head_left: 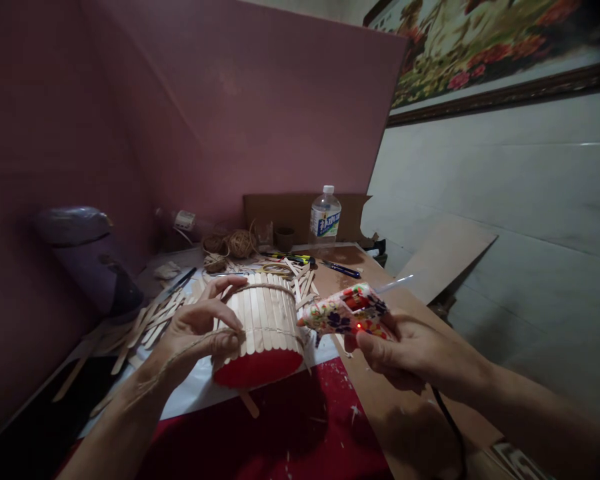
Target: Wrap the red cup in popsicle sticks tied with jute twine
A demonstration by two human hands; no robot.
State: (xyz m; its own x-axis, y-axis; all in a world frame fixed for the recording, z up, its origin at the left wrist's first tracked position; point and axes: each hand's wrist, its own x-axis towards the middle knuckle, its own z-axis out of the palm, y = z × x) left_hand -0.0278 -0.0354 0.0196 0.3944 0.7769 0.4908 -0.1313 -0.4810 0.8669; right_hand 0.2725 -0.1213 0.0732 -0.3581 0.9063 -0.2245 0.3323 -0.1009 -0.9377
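Note:
My left hand [207, 327] grips a round container [265, 317] sided with upright popsicle sticks, tilted so that its red end faces me. Twine [195, 343] runs from under my left thumb back along the forearm, and twine bands circle the container near both ends. A flower-patterned glue gun [347, 312] is in my right hand [395, 350], its red light lit and a clear glue stick [399, 282] poking from its back. The gun's orange tip points at the container's right side; whether it touches I cannot tell.
Loose popsicle sticks [155, 319] lie to the left and behind the container. Farther back are balls of twine [241, 244], a yellow utility knife [295, 257], a blue-handled tool [340, 269] and a plastic bottle [325, 220]. A black cord [450, 420] hangs below my right hand.

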